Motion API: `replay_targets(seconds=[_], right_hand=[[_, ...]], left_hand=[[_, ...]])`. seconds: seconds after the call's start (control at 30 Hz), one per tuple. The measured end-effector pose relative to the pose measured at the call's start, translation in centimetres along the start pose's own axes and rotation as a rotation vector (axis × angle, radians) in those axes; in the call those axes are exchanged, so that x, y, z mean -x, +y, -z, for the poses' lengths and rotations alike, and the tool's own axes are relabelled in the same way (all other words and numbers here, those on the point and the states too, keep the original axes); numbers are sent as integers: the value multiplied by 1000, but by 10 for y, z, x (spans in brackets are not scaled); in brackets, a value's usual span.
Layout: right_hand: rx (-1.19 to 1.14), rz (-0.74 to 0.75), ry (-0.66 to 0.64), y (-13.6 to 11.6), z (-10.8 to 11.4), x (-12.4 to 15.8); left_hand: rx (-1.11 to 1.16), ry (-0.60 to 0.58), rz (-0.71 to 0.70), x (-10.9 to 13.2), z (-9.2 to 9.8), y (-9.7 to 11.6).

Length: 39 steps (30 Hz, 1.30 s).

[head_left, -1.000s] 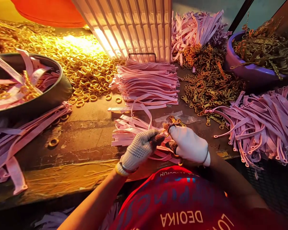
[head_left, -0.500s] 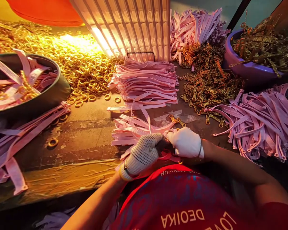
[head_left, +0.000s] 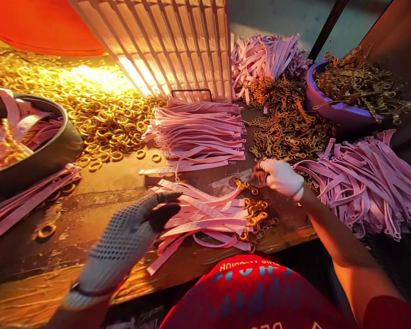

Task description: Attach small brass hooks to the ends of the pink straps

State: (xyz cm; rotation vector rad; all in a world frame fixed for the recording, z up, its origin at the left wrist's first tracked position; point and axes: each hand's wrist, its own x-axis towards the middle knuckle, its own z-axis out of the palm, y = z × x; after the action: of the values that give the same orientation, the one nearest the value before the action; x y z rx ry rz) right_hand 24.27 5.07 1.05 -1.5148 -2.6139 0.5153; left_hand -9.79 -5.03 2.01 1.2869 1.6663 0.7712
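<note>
The left hand [head_left: 130,242], in a dotted glove, hangs over the near edge of the table [head_left: 99,214] with fingers spread and holding nothing; it is smeared by motion, so its outline is soft, and its wrist runs out of the bottom of the picture. Its fingertips are just beside a loose pile of pink straps [head_left: 198,217] with gold clasps [head_left: 256,212] at their right ends. The right hand [head_left: 279,176], in a white glove, lies beyond that pile with its fingers [head_left: 258,171] bunched tight next to a lone clasp [head_left: 242,184]; whether they pinch it cannot be told, as the glove hides the contact. Behind lie a neat strap stack [head_left: 198,137], a heap of rings [head_left: 99,109] and a tangle of chains [head_left: 287,128]. A dark bowl [head_left: 51,153] is cut off at the left edge, a purple bowl [head_left: 329,112] sits at the right, and a red shirt [head_left: 246,292] covers the table's front edge.
</note>
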Motion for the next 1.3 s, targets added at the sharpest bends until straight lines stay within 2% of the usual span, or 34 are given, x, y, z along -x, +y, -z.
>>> replay_targets(seconds=[0.07,0.17,0.23,0.3,0.43,0.6,0.73,0.83,0.93,0.97,1.03,1.1,1.17,1.2,1.3], right_hand=[[179,-178,105,16,-7,-31],[388,-309,92,25,-20,-72],[406,-328,70,28,-26,-88],[401,-340,64,30,-29,-94],[410,-344,56,29,-32,-94],[449,-327,119,19,-37,-92],[422,-299,173,13,-29,-80],[272,-145,203,-4,-25,-50],[-16,247,308,-38,-29,-10],[-28,362,315,-51,-31,2],[66,492,294,-73,-37,18],[221,536,286,-87,-43,25],[334,515,297,-92,-46,27],[357,492,285,-92,-46,28],[358,409,154,-89,-41,31]], left_hand=[[443,-104,134,0,-22,11],[1038,-430,346,-8,-48,22],[1247,-595,413,-12,-55,24],[1320,-653,415,-13,-57,22],[1201,-548,316,-8,-58,14],[820,-381,216,2,-70,11],[601,-258,103,11,-77,4],[554,-248,119,16,-78,-3],[594,-275,201,16,-79,-6],[618,-300,222,15,-80,-5],[657,-387,212,13,-83,-3],[671,-512,159,10,-86,-1],[663,-597,111,8,-89,1],[647,-585,91,8,-89,2],[584,-387,25,13,-88,4]])
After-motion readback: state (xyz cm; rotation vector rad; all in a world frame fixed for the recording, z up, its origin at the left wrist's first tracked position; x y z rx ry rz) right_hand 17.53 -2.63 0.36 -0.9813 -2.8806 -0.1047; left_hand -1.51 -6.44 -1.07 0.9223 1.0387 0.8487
